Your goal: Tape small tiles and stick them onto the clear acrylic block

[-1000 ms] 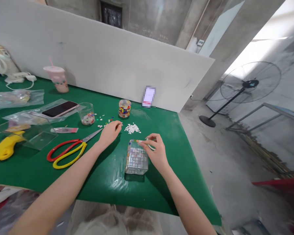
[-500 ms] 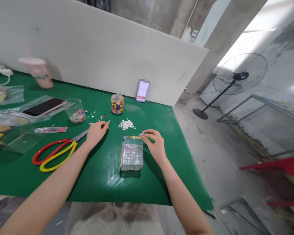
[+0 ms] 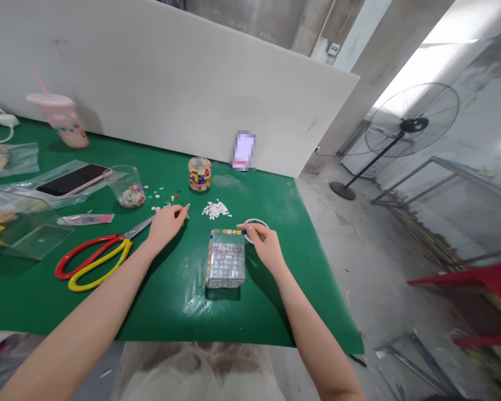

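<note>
A clear plastic box (image 3: 226, 262) covered partly with small square mosaic tiles stands on the green table, with a row of coloured tiles (image 3: 229, 231) along its far top edge. At the far right corner of that edge, my right hand (image 3: 265, 245) is closed in a pinch; what sits between its fingertips is hidden. A pale curved loop (image 3: 261, 221) shows by its fingers, its kind unclear. My left hand (image 3: 166, 227) rests on the table left of a pile of white tiles (image 3: 216, 209), thumb and finger pinched on something too small to name.
Scissors (image 3: 102, 253) with red and yellow handles lie left of my left arm. Behind are a clear cup of tiles (image 3: 131, 189), a mosaic-covered round jar (image 3: 200, 175), a phone (image 3: 73, 179) and a pink drink cup (image 3: 62, 120). A blurred screen (image 3: 242, 150) leans on the white board.
My right hand's fingers have curled in at the box corner, and a dark blue tile now shows at the right end of the row. My left hand has stayed nearly still.
</note>
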Available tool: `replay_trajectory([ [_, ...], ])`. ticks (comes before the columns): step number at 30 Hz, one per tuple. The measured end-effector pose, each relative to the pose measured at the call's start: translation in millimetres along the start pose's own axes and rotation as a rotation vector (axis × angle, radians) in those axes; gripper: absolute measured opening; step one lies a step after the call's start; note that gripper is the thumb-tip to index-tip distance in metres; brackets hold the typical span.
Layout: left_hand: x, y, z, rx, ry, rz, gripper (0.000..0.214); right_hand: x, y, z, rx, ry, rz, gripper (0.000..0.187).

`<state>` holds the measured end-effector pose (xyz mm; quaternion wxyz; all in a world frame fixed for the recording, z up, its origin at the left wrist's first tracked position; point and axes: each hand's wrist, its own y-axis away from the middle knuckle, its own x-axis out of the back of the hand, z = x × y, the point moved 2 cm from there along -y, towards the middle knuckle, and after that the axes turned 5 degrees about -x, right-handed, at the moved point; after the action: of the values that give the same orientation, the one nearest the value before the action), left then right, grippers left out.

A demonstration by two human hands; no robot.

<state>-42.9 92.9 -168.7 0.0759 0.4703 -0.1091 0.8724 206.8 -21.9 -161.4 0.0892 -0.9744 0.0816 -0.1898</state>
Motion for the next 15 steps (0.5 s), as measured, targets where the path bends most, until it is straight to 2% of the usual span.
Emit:
replay_trajectory([
  [7, -2.6, -0.7, -3.9, -0.024, 0.007, 0.001, 0.028, -1.1, 2.1, 6.1, -0.112, -0.099, -0.076, 0.023],
  [15, -2.6, -1.3, -3.6, -0.030, 0.013, -0.004, 0.029, -1.7, 0.7, 6.1, -0.120, -0.059, -0.034, 0.022],
])
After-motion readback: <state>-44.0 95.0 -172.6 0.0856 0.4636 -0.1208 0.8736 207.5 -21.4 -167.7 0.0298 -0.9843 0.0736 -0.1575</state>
